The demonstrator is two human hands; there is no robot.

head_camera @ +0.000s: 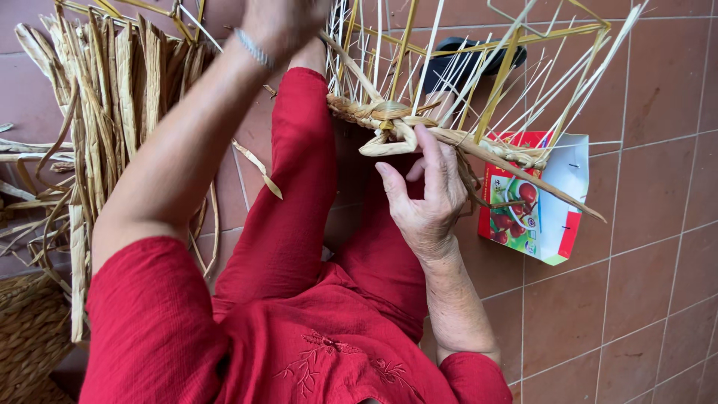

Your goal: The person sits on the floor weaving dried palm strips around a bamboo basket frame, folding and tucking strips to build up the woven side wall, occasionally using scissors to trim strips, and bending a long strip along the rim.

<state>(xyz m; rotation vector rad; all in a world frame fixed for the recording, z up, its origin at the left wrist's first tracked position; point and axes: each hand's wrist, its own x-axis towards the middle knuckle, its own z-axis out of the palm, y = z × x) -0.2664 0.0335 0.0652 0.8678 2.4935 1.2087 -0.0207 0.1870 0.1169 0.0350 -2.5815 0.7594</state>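
Right hand [426,198] pinching braided straw rim [389,123], left hand [280,26] gripping a strand at twelve o'clock; red-and-white carton [535,198] at three o'clock.

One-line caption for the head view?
Right hand pinches the braided straw rim of a half-woven basket; left hand pulls a strand upward.
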